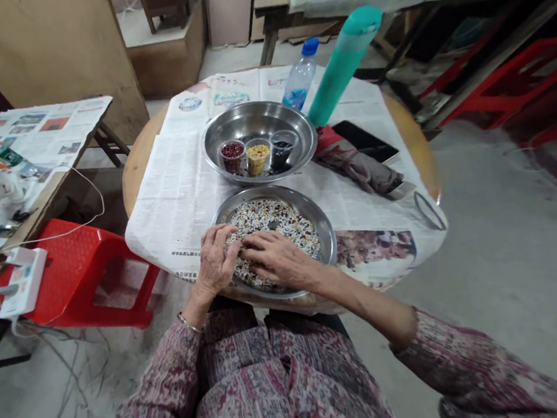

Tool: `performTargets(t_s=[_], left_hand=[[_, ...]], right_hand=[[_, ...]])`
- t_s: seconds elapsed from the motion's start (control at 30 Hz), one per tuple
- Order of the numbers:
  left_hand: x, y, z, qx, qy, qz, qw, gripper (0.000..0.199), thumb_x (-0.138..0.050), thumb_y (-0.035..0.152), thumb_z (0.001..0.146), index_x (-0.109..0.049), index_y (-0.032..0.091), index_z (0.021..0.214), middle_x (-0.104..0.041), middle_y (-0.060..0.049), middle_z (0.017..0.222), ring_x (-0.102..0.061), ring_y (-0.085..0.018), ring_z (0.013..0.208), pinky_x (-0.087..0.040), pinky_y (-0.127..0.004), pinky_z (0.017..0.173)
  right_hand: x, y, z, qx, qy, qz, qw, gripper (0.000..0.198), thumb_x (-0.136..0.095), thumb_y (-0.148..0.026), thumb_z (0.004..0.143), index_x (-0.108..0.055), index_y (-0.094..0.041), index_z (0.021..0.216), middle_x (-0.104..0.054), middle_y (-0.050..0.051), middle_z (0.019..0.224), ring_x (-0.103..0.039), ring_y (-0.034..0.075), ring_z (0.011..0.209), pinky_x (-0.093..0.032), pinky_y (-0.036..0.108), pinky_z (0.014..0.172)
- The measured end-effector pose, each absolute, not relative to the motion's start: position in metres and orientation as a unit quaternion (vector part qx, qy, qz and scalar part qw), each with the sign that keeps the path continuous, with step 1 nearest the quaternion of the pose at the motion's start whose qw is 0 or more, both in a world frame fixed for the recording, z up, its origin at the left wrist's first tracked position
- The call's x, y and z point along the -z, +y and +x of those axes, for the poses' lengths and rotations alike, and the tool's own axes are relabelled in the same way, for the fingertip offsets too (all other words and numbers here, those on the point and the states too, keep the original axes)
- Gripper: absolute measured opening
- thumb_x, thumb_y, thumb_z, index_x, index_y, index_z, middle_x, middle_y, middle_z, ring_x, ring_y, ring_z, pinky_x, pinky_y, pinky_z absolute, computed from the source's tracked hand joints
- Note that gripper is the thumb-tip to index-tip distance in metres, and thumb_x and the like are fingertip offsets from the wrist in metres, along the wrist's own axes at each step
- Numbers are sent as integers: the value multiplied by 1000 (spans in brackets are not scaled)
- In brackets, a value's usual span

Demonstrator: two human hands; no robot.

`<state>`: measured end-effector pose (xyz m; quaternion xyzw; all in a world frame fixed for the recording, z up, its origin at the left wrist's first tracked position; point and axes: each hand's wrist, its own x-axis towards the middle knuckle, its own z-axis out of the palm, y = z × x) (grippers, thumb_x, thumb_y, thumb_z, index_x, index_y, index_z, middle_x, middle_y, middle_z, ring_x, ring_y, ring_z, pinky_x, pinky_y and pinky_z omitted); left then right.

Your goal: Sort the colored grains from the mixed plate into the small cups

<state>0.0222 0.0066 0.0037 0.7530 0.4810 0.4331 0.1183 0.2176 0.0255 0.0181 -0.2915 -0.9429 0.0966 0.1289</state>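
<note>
A steel bowl (330,236) in front of me holds mixed grains (288,225), mostly white with yellow, dark red and black bits. My left hand (215,258) rests over its left side, fingers bent and the thumb held apart from them. Over the middle of the grains lies my right hand (279,257), its fingers spread and their tips down among the grains. Behind stands a larger steel basin (260,114) with three clear cups: one of red beans (233,154), one of yellow grains (257,158) and one of black beans (281,153).
Newspaper (169,181) covers the round table. At the back are a blue-capped bottle (299,76) and a tall green container (345,64). A folded umbrella (358,159) and a dark phone (364,140) lie right. On a red stool (85,278) sits a power strip (24,281).
</note>
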Motion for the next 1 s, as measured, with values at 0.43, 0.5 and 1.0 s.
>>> performTargets(t_s=[0.43,0.5,1.0], left_hand=[[-2,9,22,-425,483,757,120,21,-43,30,103,-59,21,114,-65,-6,107,-59,-20,106,-42,-40,103],[-2,9,22,-420,486,757,118,21,-43,29,103,-59,21,113,-66,-6,107,-59,-21,106,-42,-40,103],[-3,8,23,-423,485,756,119,20,-43,28,102,-61,21,107,-68,-5,104,-60,-20,104,-42,-40,102]], right_hand=[[-13,60,245,-72,-833,-522,171,32,-47,-24,95,-66,-17,120,-65,16,116,-56,31,111,-51,46,92],[-16,52,239,-112,-852,-483,166,26,-48,-22,95,-70,-19,108,-68,13,106,-60,27,104,-52,41,90],[-6,27,258,-142,-853,-474,167,39,-47,-5,78,-62,-18,111,-70,11,105,-64,25,98,-51,40,90]])
